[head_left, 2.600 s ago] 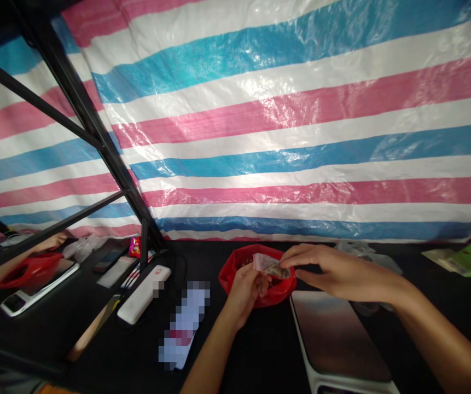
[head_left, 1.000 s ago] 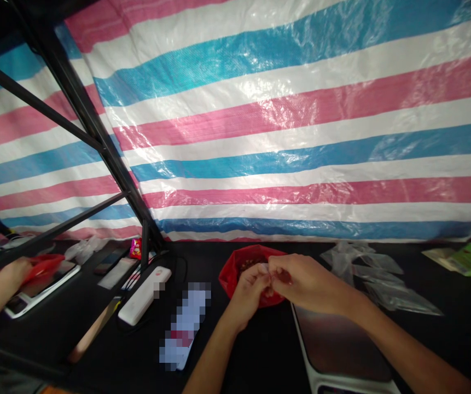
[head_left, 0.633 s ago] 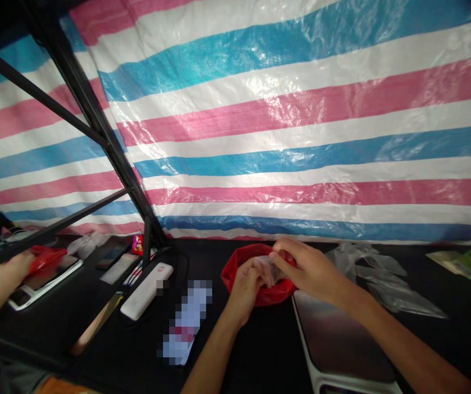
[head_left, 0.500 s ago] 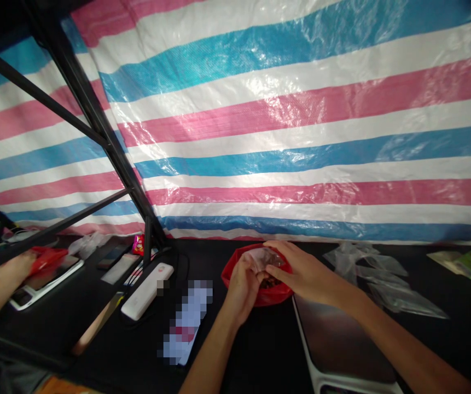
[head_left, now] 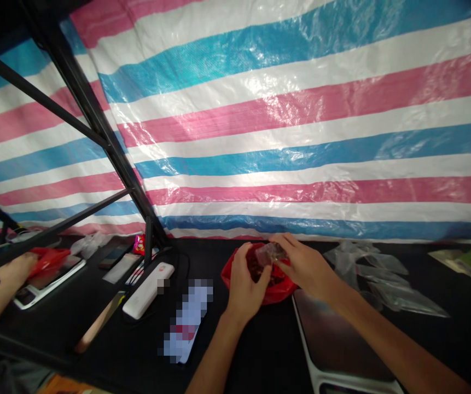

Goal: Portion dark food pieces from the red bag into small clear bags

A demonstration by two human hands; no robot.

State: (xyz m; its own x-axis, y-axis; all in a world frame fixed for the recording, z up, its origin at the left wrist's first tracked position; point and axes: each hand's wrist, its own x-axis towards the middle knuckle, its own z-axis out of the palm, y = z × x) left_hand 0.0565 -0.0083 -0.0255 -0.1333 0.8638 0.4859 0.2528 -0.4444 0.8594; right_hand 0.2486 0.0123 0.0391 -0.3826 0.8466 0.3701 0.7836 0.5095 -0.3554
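Over the black tabletop [head_left: 260, 350], we've got our right hand [head_left: 304, 265] pinching a small clear pouch [head_left: 270, 253], crinkly and glossy, with dark brownish bits showing through its film. It hangs just above the red plastic bag [head_left: 280, 291], which is thin and shiny, its mouth rumpled open. Our left hand [head_left: 245, 282] curls over that bag's rim, fingertips beside the pouch; whether it grips anything, we can't tell. A smooth steel scale [head_left: 333, 334] sits just right of the bag, limp clear bags [head_left: 383, 282] beyond.

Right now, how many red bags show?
2: centre red bag beneath the left hand and right hand; far-left red bag by a co-worker's hand. More may be hidden.
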